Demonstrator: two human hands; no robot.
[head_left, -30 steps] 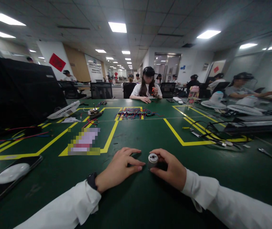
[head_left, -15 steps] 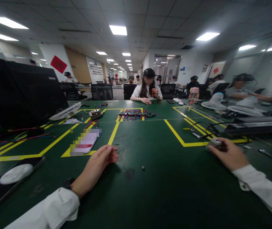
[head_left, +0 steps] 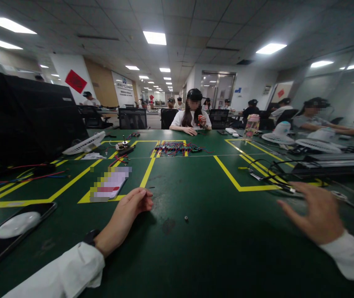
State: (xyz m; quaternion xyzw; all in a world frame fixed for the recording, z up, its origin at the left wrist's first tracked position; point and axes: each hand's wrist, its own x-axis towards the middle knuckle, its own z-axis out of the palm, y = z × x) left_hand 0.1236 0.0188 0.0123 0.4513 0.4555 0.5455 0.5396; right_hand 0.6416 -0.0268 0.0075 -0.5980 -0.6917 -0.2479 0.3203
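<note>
On my feed, the small round grey metal piece (head_left: 186, 218) lies on the dark-green tabletop (head_left: 202, 186) between both hands, nearer my loosely curled left hand (head_left: 125, 218), its grip unclear; my right hand (head_left: 319, 213) is spread.

Our left hand (head_left: 126, 217) is turned on edge, thumb uppermost, fingers loosely curled. Well apart, our right hand (head_left: 321, 215) shows its back, thumb spread from the fingers.
</note>
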